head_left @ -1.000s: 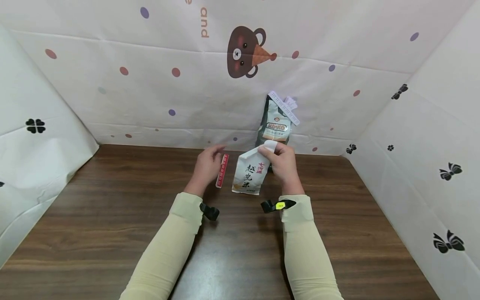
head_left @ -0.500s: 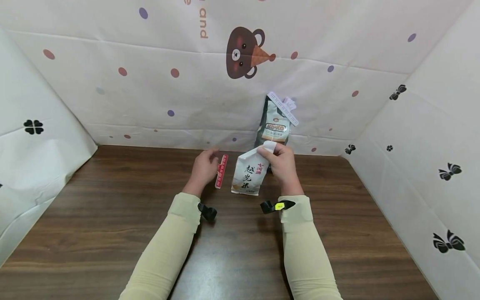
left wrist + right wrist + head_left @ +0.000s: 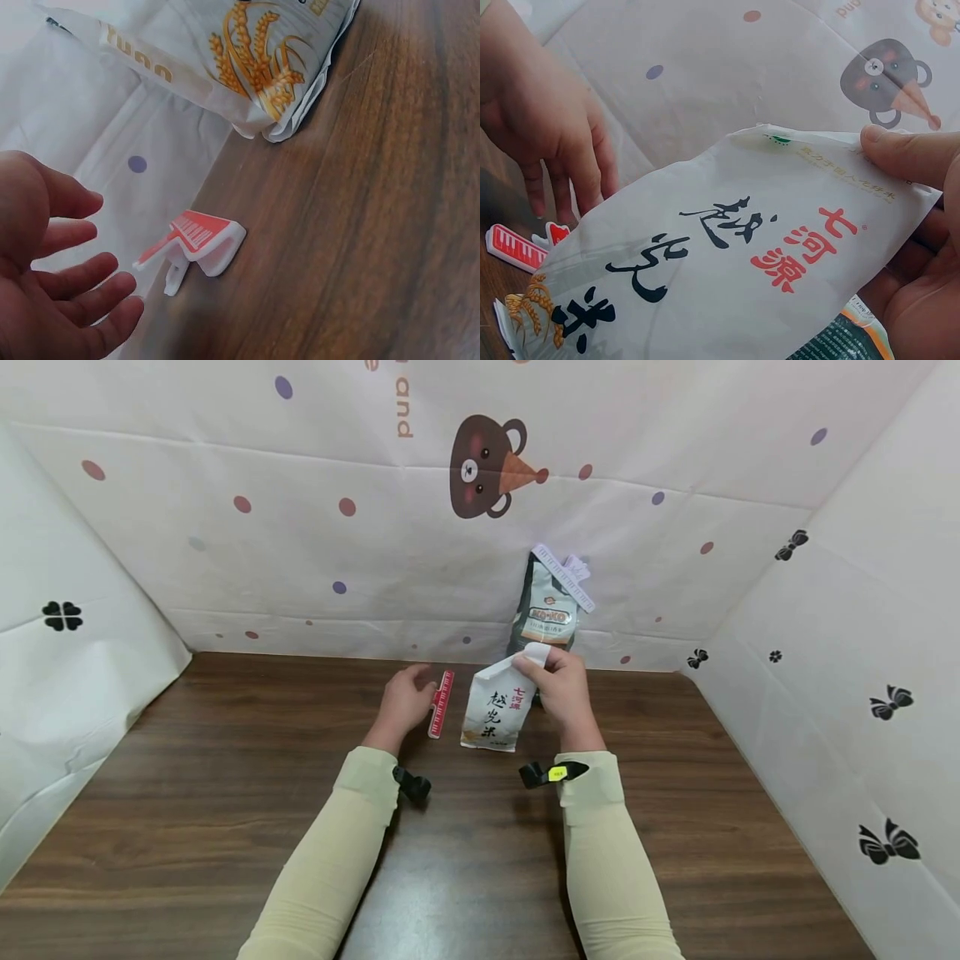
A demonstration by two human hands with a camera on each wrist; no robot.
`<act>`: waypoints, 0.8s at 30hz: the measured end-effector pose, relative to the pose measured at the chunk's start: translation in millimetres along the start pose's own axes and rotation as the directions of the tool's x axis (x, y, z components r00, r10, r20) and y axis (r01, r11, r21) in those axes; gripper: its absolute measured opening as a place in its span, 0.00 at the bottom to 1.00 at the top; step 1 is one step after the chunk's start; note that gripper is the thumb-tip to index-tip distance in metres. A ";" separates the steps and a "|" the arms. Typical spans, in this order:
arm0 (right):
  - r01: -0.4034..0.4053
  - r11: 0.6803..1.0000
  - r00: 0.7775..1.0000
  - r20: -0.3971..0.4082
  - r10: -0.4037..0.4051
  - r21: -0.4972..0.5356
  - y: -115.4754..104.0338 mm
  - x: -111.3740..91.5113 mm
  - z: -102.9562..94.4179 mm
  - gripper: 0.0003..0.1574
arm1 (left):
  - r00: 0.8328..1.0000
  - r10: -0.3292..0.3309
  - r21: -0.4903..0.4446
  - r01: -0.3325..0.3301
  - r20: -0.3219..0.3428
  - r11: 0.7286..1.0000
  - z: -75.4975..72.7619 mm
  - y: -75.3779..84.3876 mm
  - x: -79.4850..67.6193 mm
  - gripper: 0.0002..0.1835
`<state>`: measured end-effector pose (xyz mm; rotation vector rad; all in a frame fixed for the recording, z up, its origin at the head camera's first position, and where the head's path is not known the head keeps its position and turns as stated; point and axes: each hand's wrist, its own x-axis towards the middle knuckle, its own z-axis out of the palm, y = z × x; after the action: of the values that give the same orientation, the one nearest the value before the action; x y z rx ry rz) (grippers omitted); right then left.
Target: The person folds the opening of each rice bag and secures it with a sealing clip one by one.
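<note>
My right hand (image 3: 564,693) pinches the folded top corner of a white rice bag (image 3: 493,714) printed with black and red characters. The bag leans, its lower end close over the table. Just left of it, a red-and-white bag sealing clip (image 3: 441,704) lies on the wood; the left wrist view shows its angled white plastic underside. Beside that clip my left hand (image 3: 405,703) hovers with relaxed, slightly bent fingers and nothing in them. In the right wrist view my thumb (image 3: 900,154) presses on the bag's top edge while the fingers curl behind it.
Behind the rice bag, a dark green bag (image 3: 550,602) stands against the patterned backdrop (image 3: 405,543), a white sealing clip (image 3: 564,578) slanting across its top. Pale sheeting (image 3: 810,718) also borders the brown wooden table (image 3: 225,793) at the sides.
My left hand has drawn a little to the left and nearer to me, away from the red clip. The right hand keeps its hold on the rice bag; the view has shifted slightly.
</note>
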<state>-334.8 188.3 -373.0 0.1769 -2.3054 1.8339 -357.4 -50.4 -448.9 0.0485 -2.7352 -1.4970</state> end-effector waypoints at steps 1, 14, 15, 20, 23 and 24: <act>0.000 1.000 1.000 0.001 0.000 -0.002 0.0 -0.2 -0.1 0.20 | 1.000 -0.007 0.001 0.007 0.005 1.000 0.0 -0.8 0.4 0.25; 0.027 1.000 1.000 0.006 -0.027 0.009 1.8 -0.9 -0.2 0.21 | 0.997 -0.063 0.029 0.062 0.043 0.998 4.0 -7.7 5.7 0.24; 0.030 1.000 1.000 0.005 -0.030 0.005 2.0 -0.9 -0.1 0.21 | 0.997 -0.064 0.038 0.063 0.044 0.997 4.4 -7.9 6.0 0.24; 0.051 0.999 0.999 0.001 -0.051 -0.002 2.1 -0.9 0.5 0.20 | 0.996 -0.071 0.063 0.068 0.044 0.996 6.2 -8.8 6.5 0.23; 0.057 0.998 0.998 0.001 -0.057 0.000 1.7 -1.5 0.2 0.20 | 0.997 -0.070 0.067 0.067 0.042 0.996 7.1 -9.1 6.5 0.22; 0.057 0.998 0.998 0.000 -0.057 0.002 1.7 -1.6 0.1 0.20 | 0.997 -0.068 0.067 0.065 0.042 0.996 7.4 -9.2 6.5 0.22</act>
<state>-333.6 188.6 -375.0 0.2412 -2.2747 1.8084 -364.0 -49.4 -460.7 0.1108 -2.8444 -1.4403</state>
